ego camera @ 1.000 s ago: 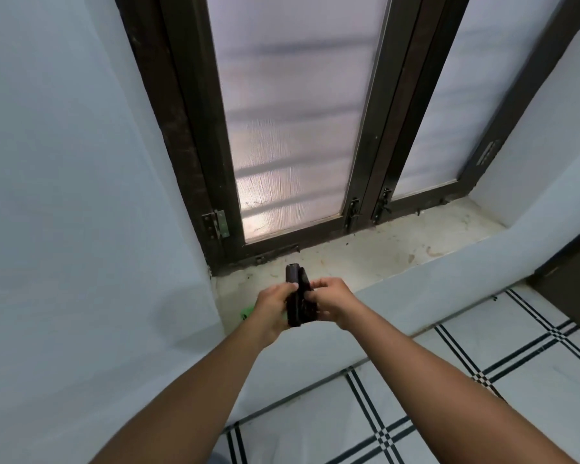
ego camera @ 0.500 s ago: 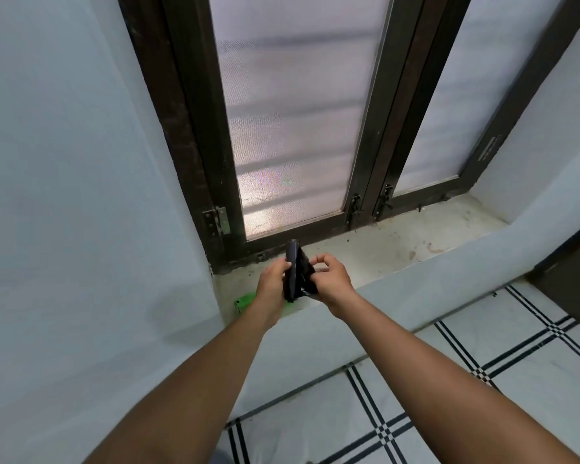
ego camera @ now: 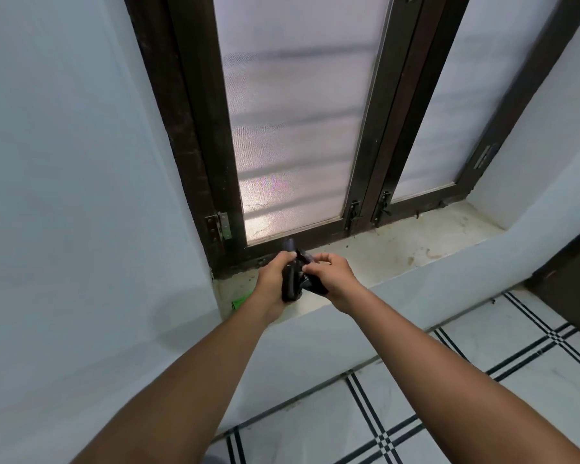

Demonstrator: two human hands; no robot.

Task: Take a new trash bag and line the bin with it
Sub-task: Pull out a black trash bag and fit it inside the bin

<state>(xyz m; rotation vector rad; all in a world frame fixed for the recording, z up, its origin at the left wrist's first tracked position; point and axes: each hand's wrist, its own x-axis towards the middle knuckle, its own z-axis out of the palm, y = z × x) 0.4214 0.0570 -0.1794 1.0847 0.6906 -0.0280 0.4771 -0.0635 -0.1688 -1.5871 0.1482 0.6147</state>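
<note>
Over the window sill (ego camera: 392, 252) I hold a black roll of trash bags (ego camera: 290, 279) upright. My left hand (ego camera: 272, 283) grips the roll from the left. My right hand (ego camera: 330, 274) pinches a loose black flap of bag at the roll's right side, pulled a little away from it. The bin is not in view.
A dark-framed frosted window (ego camera: 292, 128) rises behind the sill, with pale walls on both sides. A small green thing (ego camera: 239, 301) lies on the sill's left end. White floor tiles with black lines (ego camera: 482, 380) lie below right, and a dark door (ego camera: 573, 279) stands at the right edge.
Both hands stay at the sill with the roll. My right hand has drawn a flap of bag off the roll toward the right.
</note>
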